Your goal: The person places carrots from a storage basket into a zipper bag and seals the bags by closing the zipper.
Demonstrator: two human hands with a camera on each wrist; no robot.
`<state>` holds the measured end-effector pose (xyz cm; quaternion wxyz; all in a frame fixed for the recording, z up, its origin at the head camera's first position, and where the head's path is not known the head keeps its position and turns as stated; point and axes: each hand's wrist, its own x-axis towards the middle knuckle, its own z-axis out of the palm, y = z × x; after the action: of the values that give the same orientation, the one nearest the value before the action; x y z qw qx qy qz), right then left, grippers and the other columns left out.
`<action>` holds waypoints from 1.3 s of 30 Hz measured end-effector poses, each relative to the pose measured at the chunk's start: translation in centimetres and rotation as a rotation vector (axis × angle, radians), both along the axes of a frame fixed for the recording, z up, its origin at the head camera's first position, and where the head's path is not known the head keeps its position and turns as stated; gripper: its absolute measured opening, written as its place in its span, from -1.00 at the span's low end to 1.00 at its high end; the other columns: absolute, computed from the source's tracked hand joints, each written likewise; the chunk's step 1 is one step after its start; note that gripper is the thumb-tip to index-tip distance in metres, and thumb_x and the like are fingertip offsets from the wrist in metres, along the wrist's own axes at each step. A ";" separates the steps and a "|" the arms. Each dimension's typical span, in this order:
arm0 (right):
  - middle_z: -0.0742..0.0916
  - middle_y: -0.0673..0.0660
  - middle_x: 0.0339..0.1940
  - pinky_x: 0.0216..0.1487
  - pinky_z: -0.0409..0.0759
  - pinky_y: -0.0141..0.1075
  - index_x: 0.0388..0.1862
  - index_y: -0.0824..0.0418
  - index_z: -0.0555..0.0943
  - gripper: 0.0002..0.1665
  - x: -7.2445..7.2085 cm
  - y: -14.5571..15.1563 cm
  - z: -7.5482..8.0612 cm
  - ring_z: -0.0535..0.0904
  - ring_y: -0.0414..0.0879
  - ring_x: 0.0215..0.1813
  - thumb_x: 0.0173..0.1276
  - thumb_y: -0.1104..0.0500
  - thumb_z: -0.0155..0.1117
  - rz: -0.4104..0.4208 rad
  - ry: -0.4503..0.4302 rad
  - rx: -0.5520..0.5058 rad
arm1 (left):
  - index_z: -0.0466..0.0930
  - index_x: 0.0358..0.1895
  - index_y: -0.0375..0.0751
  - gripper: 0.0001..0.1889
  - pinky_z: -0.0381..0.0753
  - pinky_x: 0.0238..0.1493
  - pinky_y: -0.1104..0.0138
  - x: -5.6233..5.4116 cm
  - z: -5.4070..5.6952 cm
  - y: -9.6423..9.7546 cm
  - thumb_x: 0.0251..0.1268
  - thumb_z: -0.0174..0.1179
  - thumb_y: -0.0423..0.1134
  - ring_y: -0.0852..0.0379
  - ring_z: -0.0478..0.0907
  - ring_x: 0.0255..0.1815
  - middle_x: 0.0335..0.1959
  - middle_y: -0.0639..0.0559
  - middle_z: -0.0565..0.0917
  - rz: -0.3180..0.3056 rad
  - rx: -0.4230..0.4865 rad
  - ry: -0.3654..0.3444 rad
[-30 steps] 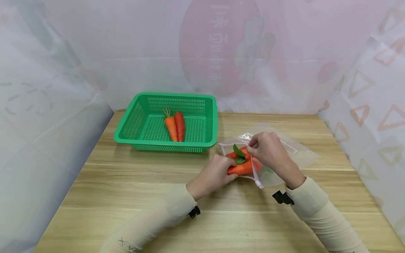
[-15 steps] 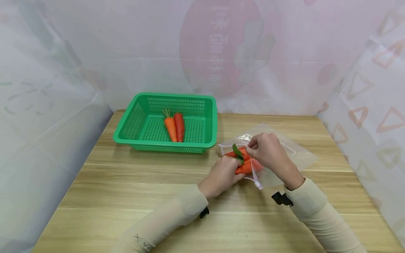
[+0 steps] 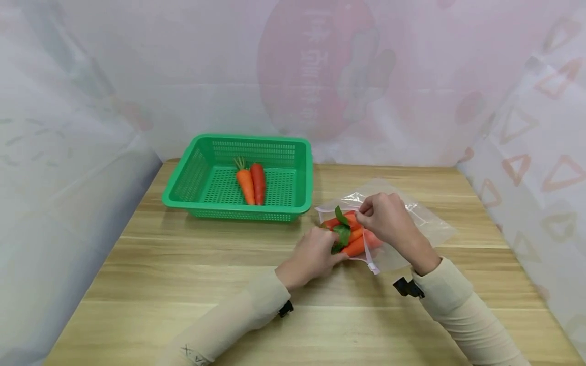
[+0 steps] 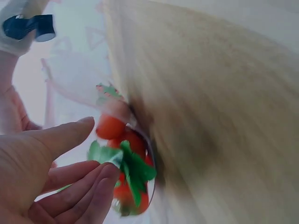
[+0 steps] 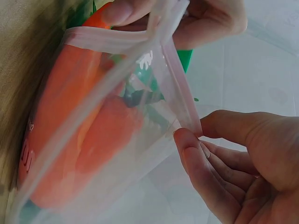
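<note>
A clear zip bag (image 3: 428,223) lies on the table at the right, its mouth toward the left. Orange and red carrots (image 3: 354,248) with green leaves (image 3: 341,236) sit partly inside it, the leaves at the mouth. My right hand (image 5: 243,163) pinches the upper edge of the mouth between thumb and fingers. At the mouth, my left hand (image 3: 313,254) is beside the carrots and leaves. In the left wrist view, its thumb stands apart from its fingers, whose tips are at the green leaves (image 4: 133,170). The carrots' far ends show through the film.
A green mesh basket (image 3: 183,175) stands at the back left with an orange carrot (image 3: 246,185) and a red carrot (image 3: 258,183) in it. Printed cloth walls (image 3: 220,101) enclose the wooden table (image 3: 192,264) at the back and sides.
My left hand first moved right, deeper into the bag's mouth, then drew back left, so more leaf shows. My right hand keeps its pinch on the edge, almost still.
</note>
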<state>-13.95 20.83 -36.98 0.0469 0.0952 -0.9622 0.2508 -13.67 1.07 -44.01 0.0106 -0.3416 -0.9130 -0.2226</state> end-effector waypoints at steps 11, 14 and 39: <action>0.86 0.18 -0.43 -0.39 0.76 -0.24 -0.34 0.32 0.82 -0.87 -0.2 -0.3 0.2 0.78 -0.10 -0.44 0.36 0.26 0.43 0.008 0.018 0.023 | 0.84 -0.22 -0.28 -0.88 0.67 -0.25 0.33 0.1 5.4 -4.6 0.26 0.49 -0.29 0.12 0.67 -0.35 -0.35 -0.02 0.82 -0.026 0.173 -0.049; 0.85 0.18 -0.44 -0.39 0.76 -0.22 -0.35 0.32 0.82 -0.87 -0.1 -0.2 0.3 0.78 -0.09 -0.44 0.36 0.27 0.44 0.008 0.021 0.023 | 0.79 -0.31 -0.28 -0.94 0.73 -0.17 0.29 -0.7 7.4 -6.0 0.27 0.43 -0.34 0.10 0.69 -0.32 -0.37 -0.04 0.80 0.005 0.187 -0.082; 0.85 0.20 -0.44 -0.41 0.76 -0.25 -0.38 0.33 0.81 -0.87 -0.5 -0.4 0.2 0.79 -0.08 -0.44 0.34 0.27 0.46 0.017 0.020 0.035 | 0.46 -0.32 -0.27 -0.73 0.46 -0.37 0.23 -12.2 7.7 -14.4 0.39 0.36 -0.22 0.00 0.47 -0.44 -0.48 -0.09 0.51 0.536 -0.058 -0.293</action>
<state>-14.49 20.41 -36.79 0.0527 0.1068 -0.9650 0.2336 -25.91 -13.36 -36.31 -0.0724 -0.0527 -0.9684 -0.2327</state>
